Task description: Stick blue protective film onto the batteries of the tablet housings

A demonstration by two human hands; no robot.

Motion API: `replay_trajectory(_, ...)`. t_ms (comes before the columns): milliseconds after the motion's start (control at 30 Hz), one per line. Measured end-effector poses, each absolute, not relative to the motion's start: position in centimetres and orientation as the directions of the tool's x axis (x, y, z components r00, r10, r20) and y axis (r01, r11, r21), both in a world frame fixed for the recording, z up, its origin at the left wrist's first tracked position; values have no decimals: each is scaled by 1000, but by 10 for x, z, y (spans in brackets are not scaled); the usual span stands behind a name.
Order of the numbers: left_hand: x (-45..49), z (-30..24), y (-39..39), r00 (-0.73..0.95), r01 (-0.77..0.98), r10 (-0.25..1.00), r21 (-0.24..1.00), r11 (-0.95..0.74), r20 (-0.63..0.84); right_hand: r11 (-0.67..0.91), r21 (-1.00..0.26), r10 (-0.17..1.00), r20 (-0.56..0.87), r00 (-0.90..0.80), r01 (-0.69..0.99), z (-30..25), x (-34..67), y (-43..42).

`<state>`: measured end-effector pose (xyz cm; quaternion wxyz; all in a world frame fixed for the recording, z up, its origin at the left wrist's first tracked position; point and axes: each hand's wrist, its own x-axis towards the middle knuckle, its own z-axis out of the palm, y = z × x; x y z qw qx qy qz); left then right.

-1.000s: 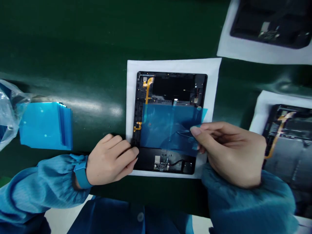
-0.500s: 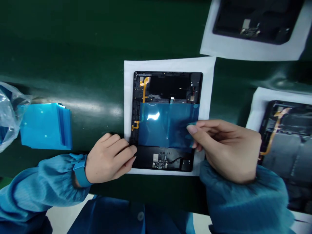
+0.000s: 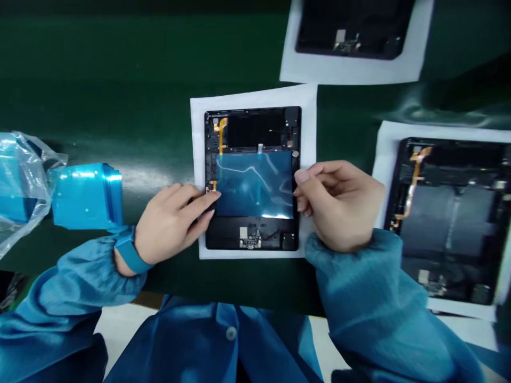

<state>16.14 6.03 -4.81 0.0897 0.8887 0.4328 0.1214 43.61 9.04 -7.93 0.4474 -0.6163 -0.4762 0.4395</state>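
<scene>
From the head camera: the blue film lies flat across the open tablet on its white sheet. Left hand presses fingertips on the film's left edge; right hand pinches its right edge.

Dark green work surface with pale glare streaks. White sheet bearing a black opened tablet with orange flex cable and translucent blue film with white reflections. Near the left edge, a bright blue film stack beside a clear bag. Towards the right edge, a second black tablet with grey centre and orange cable, on white. Sleeves blue; wristband blue.
</scene>
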Motion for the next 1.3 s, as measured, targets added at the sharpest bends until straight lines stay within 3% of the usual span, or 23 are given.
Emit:
replay_trajectory(133,170,-49,84,660,736,743,106,-669,109,-108,-986,970,-76,229,129,-86,434,91)
replay_trajectory(500,244,-51,108,755,655,651,113,-747,-76,-122,-987,984,-107,140,108,-91,437,97)
replay_trajectory(600,232,-49,114,752,659,652,158,-736,-96,-95,-972,989,-69,128,213,-85,436,91)
replay_trajectory(667,209,-49,119,690,713,721,219,-666,-55,18,-907,998,40,42,421,-77,433,86)
replay_trajectory(767,170,-55,125,584,775,812,313,-549,-23,364,-614,928,170,-332,700,-64,422,85)
replay_trajectory(833,152,-60,126,574,779,817,347,-522,-59,564,-403,815,129,-565,721,-59,412,94)
replay_trajectory(933,143,-68,123,579,782,806,366,-505,-124,665,-225,733,10,-680,713,-58,399,119)
replay_trajectory(1100,145,-73,119,582,778,801,381,-500,-139,701,-137,702,-42,-711,700,-61,393,135)
replay_trajectory(1300,144,-77,119,586,768,803,390,-508,-110,853,-156,502,-8,-865,497,-61,401,101)
